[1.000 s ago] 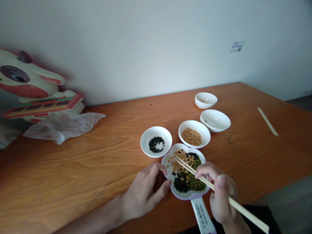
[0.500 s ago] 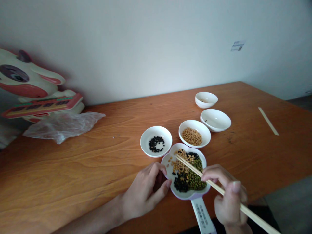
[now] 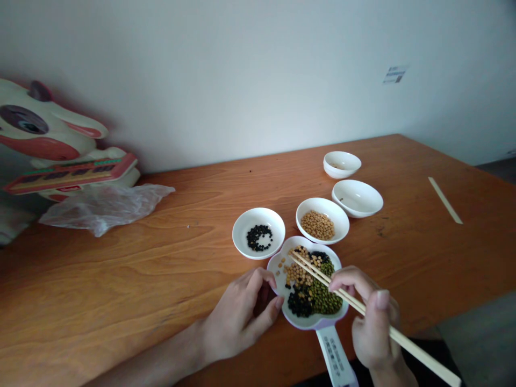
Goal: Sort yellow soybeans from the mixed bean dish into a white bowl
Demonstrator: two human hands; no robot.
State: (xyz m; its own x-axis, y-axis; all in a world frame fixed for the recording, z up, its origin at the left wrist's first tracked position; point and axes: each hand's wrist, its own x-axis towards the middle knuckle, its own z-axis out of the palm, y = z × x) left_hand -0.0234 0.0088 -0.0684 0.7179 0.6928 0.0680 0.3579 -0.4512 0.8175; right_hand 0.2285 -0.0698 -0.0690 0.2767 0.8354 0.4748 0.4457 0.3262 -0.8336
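Note:
My right hand [image 3: 368, 317] is closed round a pair of wooden chopsticks [image 3: 355, 303]. Their tips, slightly apart, reach among the yellow soybeans [image 3: 298, 273] in a white, flower-shaped dish with a handle [image 3: 331, 349]. Green mung beans [image 3: 324, 298] and black beans [image 3: 299, 303] lie in the same dish. At its left rim, the thumb and curled fingers of my left hand [image 3: 245, 312] grip the edge. Just behind the dish stand one white bowl [image 3: 242, 239] with black beans and another bowl [image 3: 342, 226] with soybeans.
Two more white bowls [image 3: 373, 207] stand farther back, with only a few specks inside. A pale strip [image 3: 445, 200] lies at the right of the wooden table [image 3: 193, 290]. A clear plastic bag [image 3: 108, 207] and a cow-shaped toy keyboard [image 3: 76, 134] are at the left.
The chopstick tips have parted a little over the soybeans, and my right hand has shifted slightly left. My left hand and the dish stay in place.

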